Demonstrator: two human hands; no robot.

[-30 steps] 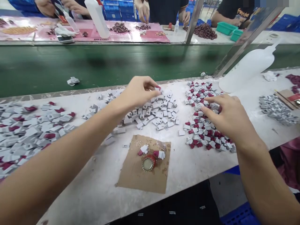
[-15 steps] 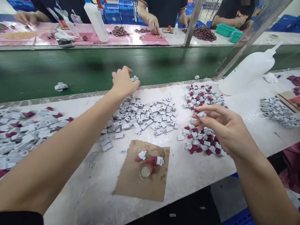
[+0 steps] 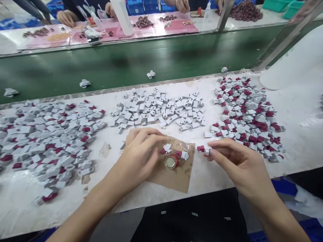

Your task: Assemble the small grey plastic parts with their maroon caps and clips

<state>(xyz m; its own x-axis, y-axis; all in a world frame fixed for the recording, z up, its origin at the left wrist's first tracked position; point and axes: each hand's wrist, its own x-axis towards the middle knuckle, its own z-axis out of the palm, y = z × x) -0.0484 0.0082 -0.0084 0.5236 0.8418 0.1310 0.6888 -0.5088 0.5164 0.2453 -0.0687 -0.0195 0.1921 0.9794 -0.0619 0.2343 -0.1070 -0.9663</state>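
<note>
My right hand [image 3: 242, 168] pinches a small grey-and-maroon plastic part [image 3: 201, 148] between thumb and fingertips, just right of a cardboard piece [image 3: 185, 181]. Over the cardboard's left side hovers my left hand [image 3: 140, 153], fingers loosely bent and nothing visible in them; its palm side is partly hidden. A red bottle cap [image 3: 171, 162] lies upside down on the cardboard. Beside it are two grey-and-maroon parts, one left [image 3: 167, 148] and one right [image 3: 184, 155]. Behind my hands spreads a pile of plain grey parts [image 3: 161, 109].
Mixed grey-and-maroon piles lie left [image 3: 50, 134] and right [image 3: 248, 114]. A green conveyor belt [image 3: 121, 64] carries several grey pieces, one at the middle [image 3: 150, 74]. A large white bottle [image 3: 295, 60] and a metal post stand at right. Co-workers' hands work across the belt.
My left hand has come back from the belt to the cardboard, and a grey piece lies on the belt. My right hand has moved nearer the cardboard with a grey-and-maroon part. The view has shifted.
</note>
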